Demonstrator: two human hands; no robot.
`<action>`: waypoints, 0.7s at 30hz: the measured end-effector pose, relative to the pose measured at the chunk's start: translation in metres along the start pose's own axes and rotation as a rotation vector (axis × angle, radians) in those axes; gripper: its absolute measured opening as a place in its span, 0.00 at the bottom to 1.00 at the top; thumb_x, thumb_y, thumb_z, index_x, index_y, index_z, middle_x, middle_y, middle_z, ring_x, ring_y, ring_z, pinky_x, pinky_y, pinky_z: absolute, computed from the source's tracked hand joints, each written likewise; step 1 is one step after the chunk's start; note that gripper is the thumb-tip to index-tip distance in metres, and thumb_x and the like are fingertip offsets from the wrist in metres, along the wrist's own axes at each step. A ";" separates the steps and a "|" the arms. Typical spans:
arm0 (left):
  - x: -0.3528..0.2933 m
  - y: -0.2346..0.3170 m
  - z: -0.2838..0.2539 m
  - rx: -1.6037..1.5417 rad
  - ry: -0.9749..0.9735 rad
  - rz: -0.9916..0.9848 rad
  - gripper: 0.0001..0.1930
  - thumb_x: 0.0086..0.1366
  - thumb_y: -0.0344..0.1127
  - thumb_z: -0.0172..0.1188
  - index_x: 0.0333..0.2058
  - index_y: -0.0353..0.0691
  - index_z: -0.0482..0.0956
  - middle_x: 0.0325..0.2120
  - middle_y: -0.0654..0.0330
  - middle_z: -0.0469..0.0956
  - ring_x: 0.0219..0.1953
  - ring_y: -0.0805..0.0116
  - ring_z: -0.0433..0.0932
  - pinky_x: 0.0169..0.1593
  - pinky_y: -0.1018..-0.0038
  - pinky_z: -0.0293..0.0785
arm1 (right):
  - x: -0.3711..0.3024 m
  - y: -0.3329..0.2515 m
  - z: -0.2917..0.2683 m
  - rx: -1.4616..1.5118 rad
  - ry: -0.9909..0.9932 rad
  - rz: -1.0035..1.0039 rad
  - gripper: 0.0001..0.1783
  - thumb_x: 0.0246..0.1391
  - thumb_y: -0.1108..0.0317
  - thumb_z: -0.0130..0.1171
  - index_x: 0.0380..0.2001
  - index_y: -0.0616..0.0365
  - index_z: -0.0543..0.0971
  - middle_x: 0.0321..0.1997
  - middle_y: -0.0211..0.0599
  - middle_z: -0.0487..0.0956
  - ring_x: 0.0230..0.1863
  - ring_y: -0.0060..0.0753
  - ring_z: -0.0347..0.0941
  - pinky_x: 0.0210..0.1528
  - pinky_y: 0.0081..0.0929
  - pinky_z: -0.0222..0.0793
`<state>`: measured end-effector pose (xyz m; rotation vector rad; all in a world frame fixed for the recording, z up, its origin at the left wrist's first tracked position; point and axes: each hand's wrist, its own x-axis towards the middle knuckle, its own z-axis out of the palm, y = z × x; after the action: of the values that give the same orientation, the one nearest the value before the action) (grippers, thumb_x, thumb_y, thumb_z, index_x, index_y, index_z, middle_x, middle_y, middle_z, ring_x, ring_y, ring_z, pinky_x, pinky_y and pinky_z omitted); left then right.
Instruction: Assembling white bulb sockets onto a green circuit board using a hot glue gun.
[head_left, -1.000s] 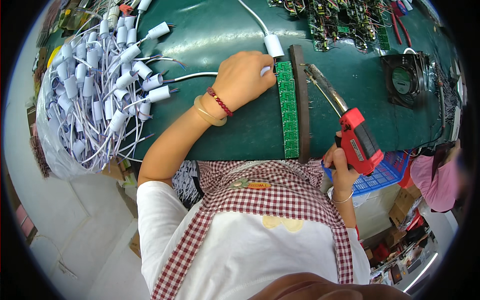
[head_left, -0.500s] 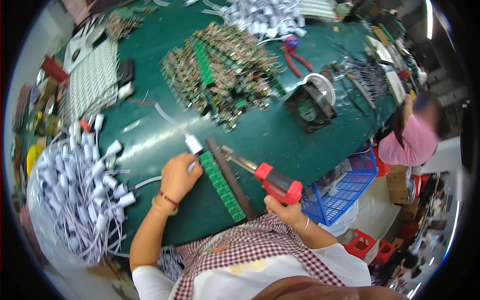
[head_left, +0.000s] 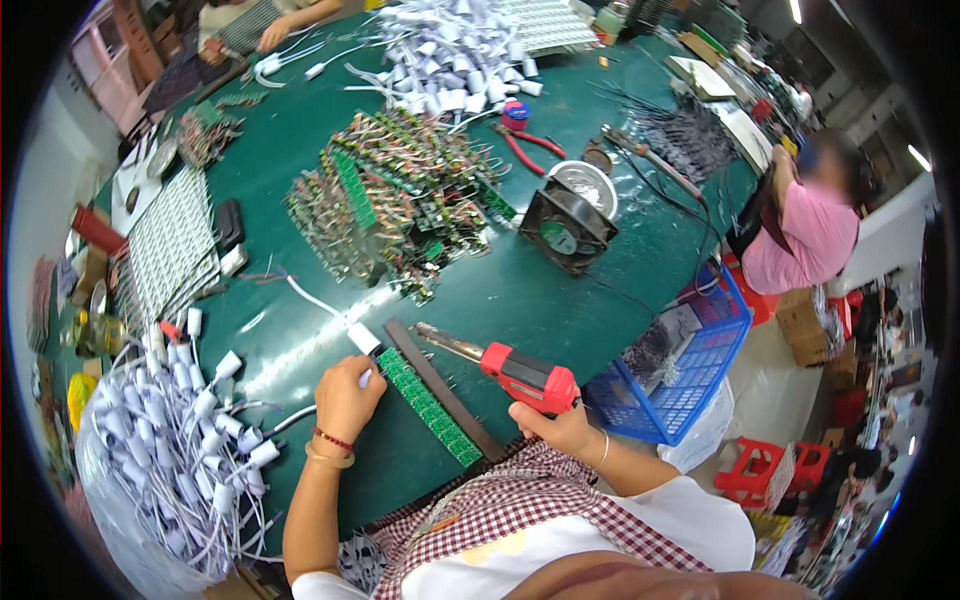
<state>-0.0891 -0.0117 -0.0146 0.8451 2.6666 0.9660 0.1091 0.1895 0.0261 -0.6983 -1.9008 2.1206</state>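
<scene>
My left hand (head_left: 350, 398) is closed beside the far end of a green circuit-board strip (head_left: 430, 408). A small white cylinder (head_left: 366, 379) shows between its fingers, and a white cable runs into the hand from the left. Just beyond my fingers, another white cabled cylinder (head_left: 363, 338) lies against the strip's far end. My right hand (head_left: 558, 428) grips a red and black soldering gun (head_left: 528, 378) by its handle. The gun's metal tip hangs above or beside the far part of a dark bar (head_left: 445, 390), which lies along the strip's right side.
White cabled cylinders are heaped at left (head_left: 190, 450) and far back (head_left: 450, 50). Wired boards (head_left: 400, 190) form a pile mid-table. A small fan (head_left: 565, 228), red pliers (head_left: 530, 148) and a soldering iron (head_left: 655, 162) lie right. A blue basket (head_left: 670, 370) stands beside the table; people work nearby.
The view has shifted, bringing another person's hand in at the far left. Both my hands keep their grips, and the soldering gun stays near the bar's far end.
</scene>
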 end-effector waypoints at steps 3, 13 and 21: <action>0.000 0.001 0.000 0.013 -0.024 -0.016 0.06 0.51 0.34 0.56 0.25 0.39 0.78 0.25 0.52 0.77 0.29 0.47 0.76 0.33 0.59 0.71 | 0.001 0.000 -0.005 0.010 -0.016 0.024 0.10 0.50 0.65 0.66 0.22 0.56 0.77 0.16 0.23 0.73 0.16 0.13 0.67 0.20 0.17 0.62; 0.001 -0.005 0.002 0.006 -0.038 -0.018 0.06 0.52 0.34 0.56 0.25 0.38 0.78 0.22 0.48 0.76 0.27 0.45 0.75 0.32 0.59 0.70 | -0.002 0.005 -0.013 -0.082 -0.095 0.149 0.12 0.48 0.56 0.67 0.30 0.51 0.80 0.22 0.24 0.75 0.26 0.25 0.67 0.39 0.24 0.61; 0.000 -0.004 -0.001 0.018 -0.063 -0.071 0.07 0.52 0.35 0.56 0.26 0.38 0.79 0.23 0.47 0.77 0.28 0.45 0.76 0.33 0.60 0.72 | 0.000 0.009 -0.008 -0.046 -0.012 -0.056 0.12 0.49 0.59 0.66 0.27 0.54 0.78 0.15 0.23 0.72 0.13 0.17 0.67 0.21 0.18 0.62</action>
<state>-0.0910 -0.0147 -0.0159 0.7656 2.6367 0.8850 0.1139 0.1951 0.0166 -0.6348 -1.9576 2.0584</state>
